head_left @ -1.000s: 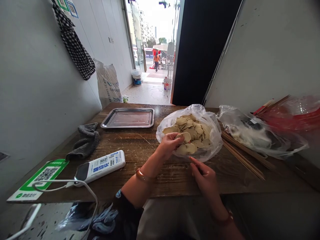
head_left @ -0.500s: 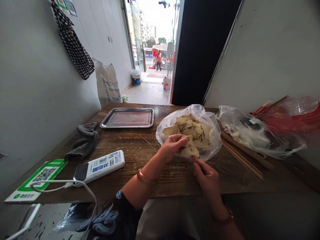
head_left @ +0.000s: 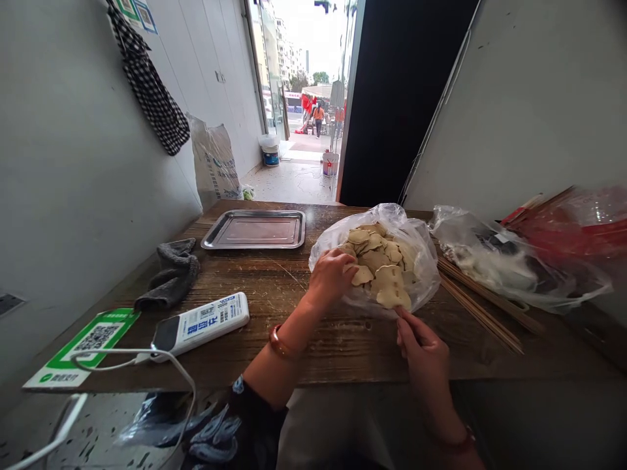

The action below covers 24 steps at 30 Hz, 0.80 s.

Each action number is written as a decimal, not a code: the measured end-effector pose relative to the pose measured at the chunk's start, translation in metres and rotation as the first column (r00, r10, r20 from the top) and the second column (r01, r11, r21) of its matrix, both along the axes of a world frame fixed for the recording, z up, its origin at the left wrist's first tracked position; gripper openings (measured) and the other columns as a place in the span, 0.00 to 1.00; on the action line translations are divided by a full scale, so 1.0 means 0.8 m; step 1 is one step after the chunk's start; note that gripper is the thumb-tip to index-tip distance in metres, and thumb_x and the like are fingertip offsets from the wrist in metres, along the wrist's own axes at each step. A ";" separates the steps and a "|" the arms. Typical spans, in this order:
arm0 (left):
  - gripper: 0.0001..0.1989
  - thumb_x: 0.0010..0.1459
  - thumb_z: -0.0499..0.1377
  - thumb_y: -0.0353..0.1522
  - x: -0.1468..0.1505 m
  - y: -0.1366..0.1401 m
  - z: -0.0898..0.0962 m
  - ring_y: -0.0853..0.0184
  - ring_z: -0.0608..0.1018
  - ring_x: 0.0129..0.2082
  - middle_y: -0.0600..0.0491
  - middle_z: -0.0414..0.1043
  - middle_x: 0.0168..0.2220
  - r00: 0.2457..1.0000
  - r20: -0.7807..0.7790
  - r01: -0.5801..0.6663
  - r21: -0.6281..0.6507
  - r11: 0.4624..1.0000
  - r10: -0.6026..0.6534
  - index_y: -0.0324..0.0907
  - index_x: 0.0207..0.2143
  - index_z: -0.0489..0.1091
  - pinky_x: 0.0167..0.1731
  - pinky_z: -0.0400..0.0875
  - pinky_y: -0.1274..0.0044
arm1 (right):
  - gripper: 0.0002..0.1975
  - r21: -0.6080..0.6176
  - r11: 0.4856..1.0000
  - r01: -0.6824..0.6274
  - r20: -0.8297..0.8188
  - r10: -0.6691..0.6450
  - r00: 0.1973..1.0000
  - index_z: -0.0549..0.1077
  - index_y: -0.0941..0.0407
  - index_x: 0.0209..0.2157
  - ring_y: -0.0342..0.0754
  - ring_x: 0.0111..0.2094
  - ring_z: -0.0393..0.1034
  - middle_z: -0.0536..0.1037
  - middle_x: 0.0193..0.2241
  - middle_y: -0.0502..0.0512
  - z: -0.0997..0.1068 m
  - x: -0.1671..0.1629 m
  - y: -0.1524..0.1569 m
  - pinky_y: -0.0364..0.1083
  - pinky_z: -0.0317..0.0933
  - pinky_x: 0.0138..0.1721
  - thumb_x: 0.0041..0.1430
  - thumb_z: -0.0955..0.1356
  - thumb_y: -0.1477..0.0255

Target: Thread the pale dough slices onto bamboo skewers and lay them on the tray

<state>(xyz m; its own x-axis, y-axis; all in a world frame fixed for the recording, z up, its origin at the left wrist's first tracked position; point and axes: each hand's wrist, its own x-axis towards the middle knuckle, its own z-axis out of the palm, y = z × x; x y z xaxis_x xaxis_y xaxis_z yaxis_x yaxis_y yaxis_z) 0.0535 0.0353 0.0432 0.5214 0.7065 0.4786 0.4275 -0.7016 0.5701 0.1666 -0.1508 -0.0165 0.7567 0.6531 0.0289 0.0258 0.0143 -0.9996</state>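
My left hand reaches into the plastic bag at 12 o'clock on the desk, pinching one potato slice. My right hand pinches a skewer upright, threaded slices stacked above it for loading.

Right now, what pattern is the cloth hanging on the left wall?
The cloth is a black-and-white check, seen in the head view.

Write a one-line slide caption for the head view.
Left hand reaches into a bag of slices; right hand holds skewered slices.
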 end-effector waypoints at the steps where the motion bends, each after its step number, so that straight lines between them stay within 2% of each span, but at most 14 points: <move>1: 0.08 0.54 0.61 0.34 0.001 -0.002 -0.002 0.59 0.72 0.43 0.48 0.74 0.39 0.997 -0.083 -0.002 0.073 0.997 0.008 0.42 0.35 0.77 0.47 0.65 0.67 | 0.23 -0.008 1.000 0.001 0.014 -0.001 1.000 0.78 0.60 0.46 0.38 0.18 0.54 0.66 0.18 0.46 0.000 0.000 0.000 0.39 0.50 0.18 0.53 0.70 0.59; 3: 0.09 0.52 0.62 0.36 0.004 -0.006 -0.005 0.56 0.70 0.45 0.46 0.72 0.41 0.975 -0.219 0.005 0.160 0.987 0.030 0.42 0.34 0.77 0.48 0.64 0.65 | 0.23 -0.026 1.000 -0.001 0.055 0.003 0.998 0.78 0.60 0.46 0.39 0.19 0.56 0.67 0.18 0.46 -0.001 -0.001 0.000 0.39 0.52 0.19 0.53 0.70 0.60; 6: 0.09 0.51 0.62 0.36 0.007 -0.009 -0.008 0.55 0.69 0.44 0.45 0.71 0.41 0.948 -0.314 0.003 0.193 0.981 0.059 0.41 0.32 0.77 0.45 0.65 0.65 | 0.23 -0.044 0.999 -0.024 0.098 0.028 0.995 0.78 0.60 0.46 0.39 0.19 0.58 0.68 0.19 0.47 -0.004 -0.001 0.000 0.39 0.53 0.19 0.54 0.70 0.60; 12: 0.06 0.54 0.60 0.31 0.013 -0.009 -0.013 0.59 0.68 0.42 0.47 0.71 0.40 0.967 -0.249 0.015 0.257 0.966 0.052 0.42 0.33 0.76 0.45 0.65 0.68 | 0.23 -0.055 0.997 -0.048 0.139 0.055 0.989 0.78 0.59 0.47 0.40 0.20 0.59 0.69 0.18 0.47 -0.008 0.001 0.002 0.39 0.53 0.19 0.55 0.68 0.59; 17: 0.10 0.59 0.55 0.32 0.015 -0.006 -0.018 0.61 0.69 0.39 0.48 0.72 0.37 0.979 -0.195 -0.001 0.283 0.959 0.059 0.42 0.30 0.76 0.43 0.65 0.69 | 0.22 -0.069 0.997 -0.043 0.188 0.056 0.981 0.78 0.60 0.46 0.41 0.20 0.61 0.69 0.18 0.48 -0.003 0.000 0.002 0.40 0.55 0.20 0.56 0.68 0.59; 24: 0.10 0.59 0.54 0.31 0.014 -0.006 -0.019 0.61 0.70 0.39 0.47 0.71 0.35 0.984 -0.163 -0.018 0.328 0.944 0.075 0.41 0.28 0.73 0.44 0.64 0.68 | 0.21 -0.061 0.996 -0.057 0.237 0.070 0.969 0.78 0.59 0.46 0.42 0.20 0.63 0.70 0.18 0.48 -0.004 0.002 0.001 0.41 0.58 0.22 0.57 0.67 0.60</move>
